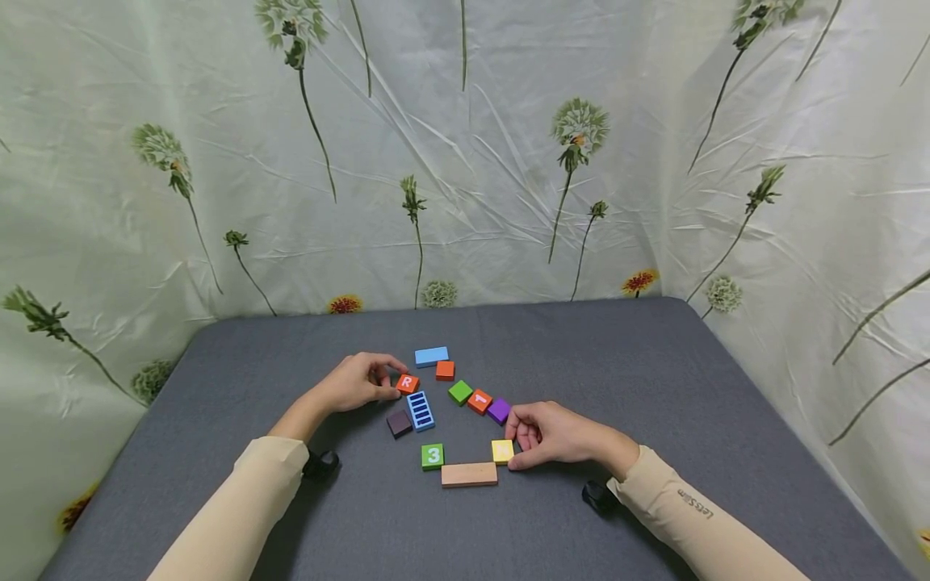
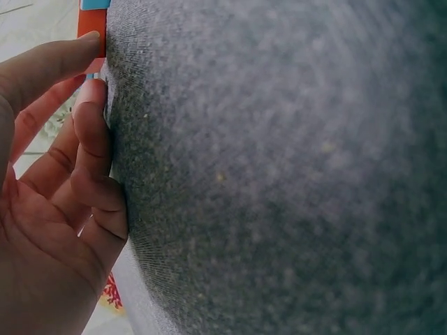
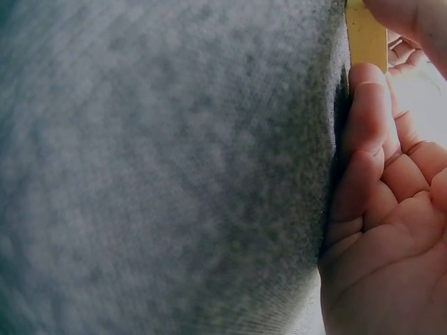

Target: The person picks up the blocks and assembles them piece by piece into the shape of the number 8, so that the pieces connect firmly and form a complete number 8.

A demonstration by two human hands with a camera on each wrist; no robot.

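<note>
My left hand pinches an orange square block marked R between thumb and fingers. In the left wrist view, the thumb rests on the side of that orange block. Just below it lies a blue block with dark bars, beside a dark brown block. My right hand holds a yellow square block at its right side, thumb near the lower corner. The yellow block also shows under the thumb in the right wrist view. A wooden plank lies below the yellow block.
A green block marked 3 sits at the plank's left end. Green, orange numbered and purple blocks form a slanting row. Farther back are a light blue block and an orange block on the grey tabletop.
</note>
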